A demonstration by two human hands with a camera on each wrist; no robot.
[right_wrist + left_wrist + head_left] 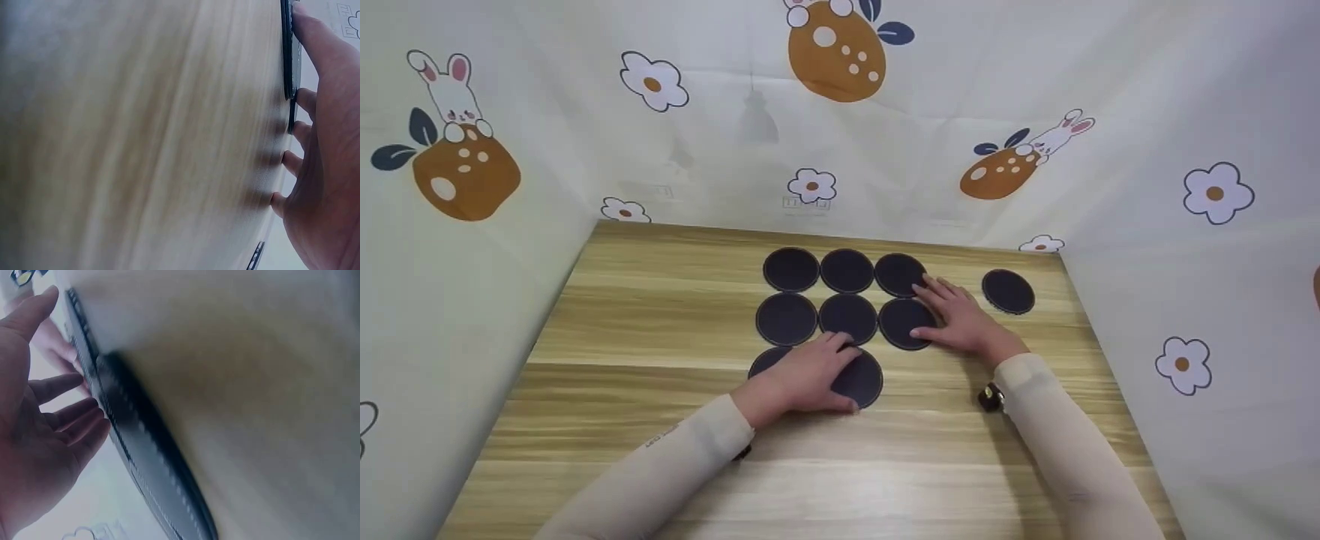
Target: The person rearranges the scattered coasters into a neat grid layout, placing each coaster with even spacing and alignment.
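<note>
Several round black coasters with stitched rims lie flat on the table in close rows. My left hand (808,373) reaches over the nearest row with relaxed fingers. It partly covers the near-left coaster (766,361) and the near-middle coaster (866,382), its fingertips by the central coaster (847,313). In the left wrist view, that hand (39,433) has its thumb apart from the fingers. My right hand (966,319) is spread at the right end of the middle row. Its thumb rests over the middle-right coaster (901,328), and its fingers reach the edge of the far-right coaster (897,274).
One more coaster (1008,291) lies apart, right of my right hand. The wood-grain table (645,420) is bounded by a printed cloth (697,165) at the back and both sides. The rest of the far row and a middle-left coaster (786,319) adjoin these.
</note>
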